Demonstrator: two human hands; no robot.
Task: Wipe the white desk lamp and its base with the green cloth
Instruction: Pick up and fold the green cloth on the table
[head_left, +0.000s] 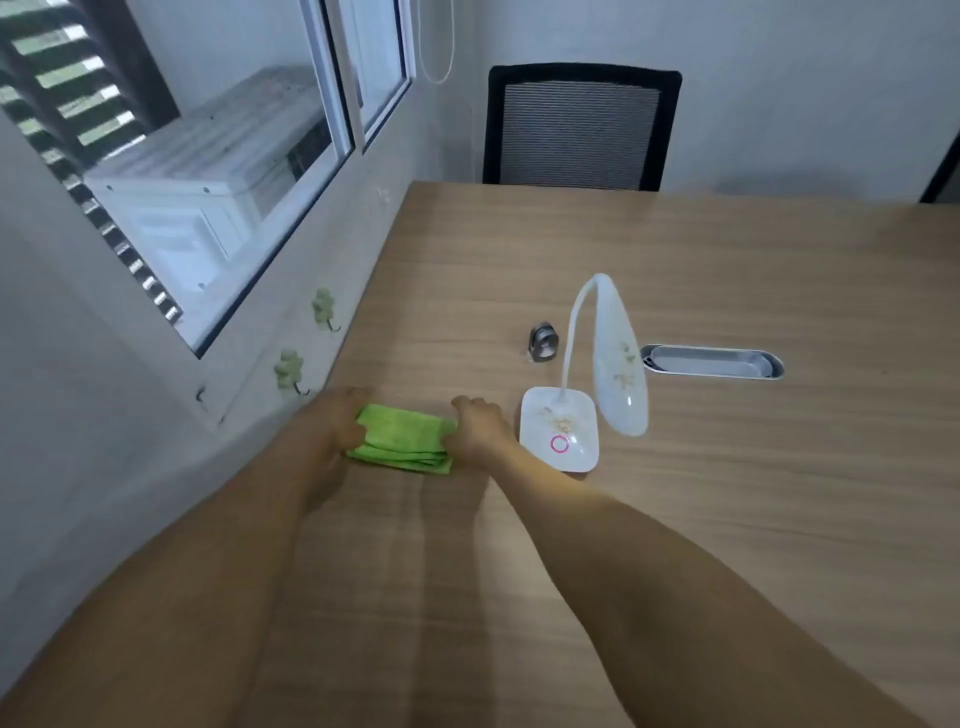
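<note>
**A:** Green cloth: one, folded into a thick pad, lying on the wooden desk near its left edge. The left hand grips the pad's left end, fingers curled onto the fabric; the right hand closes over its right end. How will it handle?

**B:** Judged soft, light and limp. It should bunch easily and will not slip much on the wood. Best taken whole, as a pad in one palm, so that no loose corner trails.

**A:** White desk lamp: one, just right of the right hand, untouched by the cloth.

**B:** Its square base rests flat and bears one pink ring mark. A thin curved neck rises from the base's far side and arches over to a long drooping head. Judged light, smooth and easily tipped; the neck probably flexes. Steady the base with one hand and wipe with the other. Support the head from beneath rather than pressing on it.

**A:** Farther items?

**B:** One small metal object beyond the base, identity unclear; one oval cable slot set in the desk; two green hooks on the left wall; one black chair at the far edge.
</note>
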